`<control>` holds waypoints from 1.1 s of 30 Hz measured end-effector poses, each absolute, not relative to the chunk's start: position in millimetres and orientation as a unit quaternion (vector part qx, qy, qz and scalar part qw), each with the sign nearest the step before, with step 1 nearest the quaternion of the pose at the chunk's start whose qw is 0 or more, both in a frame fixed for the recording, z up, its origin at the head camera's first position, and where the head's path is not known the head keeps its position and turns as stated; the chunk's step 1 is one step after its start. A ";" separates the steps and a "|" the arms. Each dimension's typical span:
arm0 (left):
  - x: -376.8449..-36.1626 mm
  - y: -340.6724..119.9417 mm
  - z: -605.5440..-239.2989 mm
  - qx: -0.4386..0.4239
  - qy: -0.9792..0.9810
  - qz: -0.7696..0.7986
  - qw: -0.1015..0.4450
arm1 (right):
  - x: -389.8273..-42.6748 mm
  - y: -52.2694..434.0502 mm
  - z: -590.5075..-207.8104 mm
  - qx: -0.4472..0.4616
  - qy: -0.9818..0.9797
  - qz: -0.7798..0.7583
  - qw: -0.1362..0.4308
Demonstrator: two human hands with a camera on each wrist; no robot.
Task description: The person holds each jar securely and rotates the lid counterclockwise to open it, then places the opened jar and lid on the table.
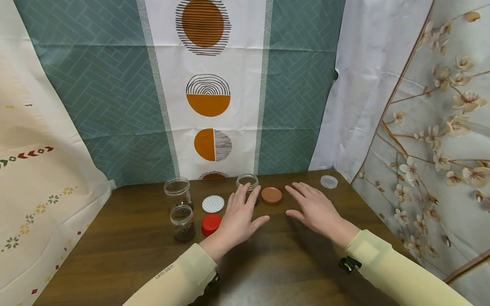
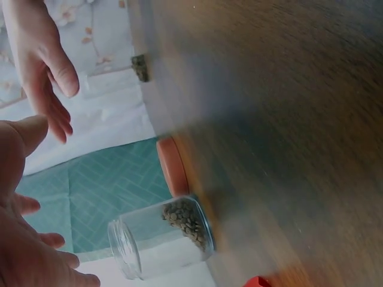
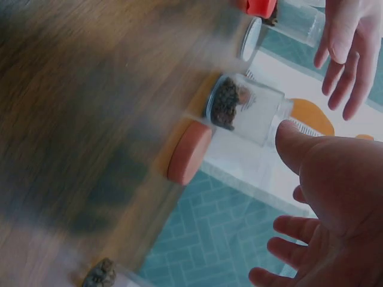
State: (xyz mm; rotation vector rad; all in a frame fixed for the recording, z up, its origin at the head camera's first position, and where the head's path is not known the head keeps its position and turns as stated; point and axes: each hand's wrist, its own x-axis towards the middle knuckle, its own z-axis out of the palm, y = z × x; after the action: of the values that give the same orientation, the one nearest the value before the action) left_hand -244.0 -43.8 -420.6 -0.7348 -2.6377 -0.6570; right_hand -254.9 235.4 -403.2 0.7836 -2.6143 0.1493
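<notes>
Both hands hover open over the brown table (image 1: 268, 263), fingers spread, holding nothing. My left hand (image 1: 243, 210) is in front of a small lidless glass jar (image 1: 248, 182) with dark grains at its bottom, and its fingertips overlap the jar. My right hand (image 1: 308, 205) is just right of a brown lid (image 1: 271, 195) lying flat. In the left wrist view the jar (image 2: 164, 236) and brown lid (image 2: 173, 167) lie beyond my left palm (image 2: 24, 239). The right wrist view shows the same jar (image 3: 245, 107) and brown lid (image 3: 188, 152) ahead of my right hand (image 3: 335, 197).
Two more open jars (image 1: 178, 192) (image 1: 182, 222) with dark contents stand at the left, with a white lid (image 1: 212, 203) and a red lid (image 1: 211, 224) beside them. A small clear container (image 1: 329, 182) sits at the back right. Patterned cloths hang behind and at both sides.
</notes>
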 end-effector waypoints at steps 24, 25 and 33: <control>-244.9 -21.9 -415.6 -0.293 -0.920 -0.180 0.185 | -268.0 281.0 -390.5 0.224 -0.948 0.045 0.221; -245.7 -20.6 -415.2 -0.294 -0.920 -0.179 0.186 | -268.7 282.6 -390.1 0.224 -0.948 0.043 0.223; -251.0 -11.9 -414.8 -0.298 -0.923 -0.170 0.173 | -275.2 296.4 -387.2 0.216 -0.949 0.050 0.224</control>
State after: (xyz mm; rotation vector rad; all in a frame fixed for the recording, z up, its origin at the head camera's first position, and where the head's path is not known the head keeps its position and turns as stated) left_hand -251.0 -11.9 -414.8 -0.8444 -2.6198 -0.4822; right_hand -275.2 296.4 -387.2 0.5958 -2.6187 0.1368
